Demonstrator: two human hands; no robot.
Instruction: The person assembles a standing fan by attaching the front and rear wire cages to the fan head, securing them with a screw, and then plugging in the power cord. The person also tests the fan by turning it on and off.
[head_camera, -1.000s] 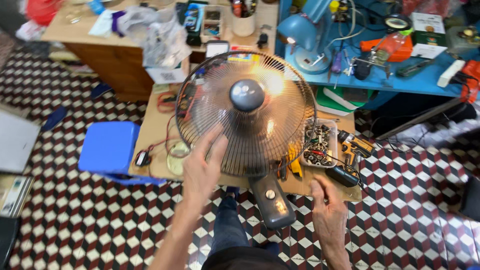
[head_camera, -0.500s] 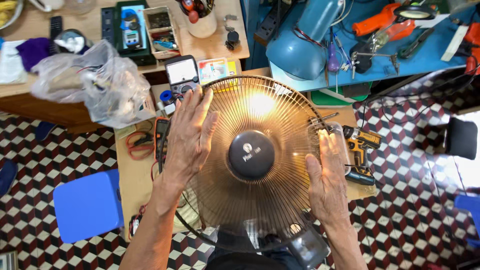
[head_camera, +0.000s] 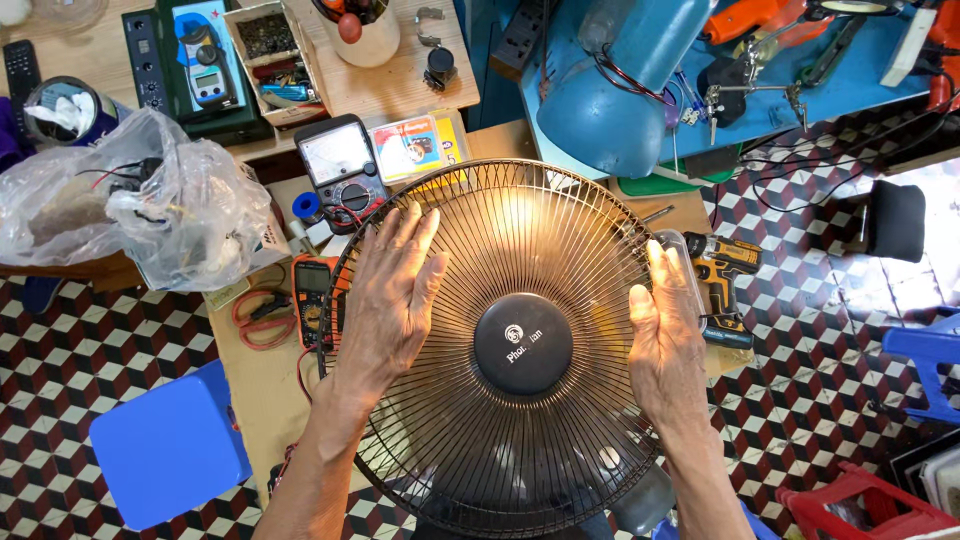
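Observation:
A round wire fan guard (head_camera: 530, 250) with a black centre cap (head_camera: 522, 343) faces up at me over a small wooden workbench (head_camera: 262, 390). My left hand (head_camera: 392, 295) lies flat on the guard's left side, fingers spread. My right hand (head_camera: 663, 335) rests edge-on against the guard's right rim, fingers straight. Neither hand is closed around anything. The fan's body and base are mostly hidden under the guard.
Behind the guard sit an analogue multimeter (head_camera: 338, 165), an orange digital meter (head_camera: 312, 290) and a yellow-black cordless drill (head_camera: 725, 275). A clear plastic bag (head_camera: 150, 215) lies left, a blue stool (head_camera: 165, 445) below it. A blue cylinder (head_camera: 625, 85) stands on the blue bench.
The fan guard has come closer and turned to face up at me. My hands moved from the fan's lower part to the guard's left and right sides.

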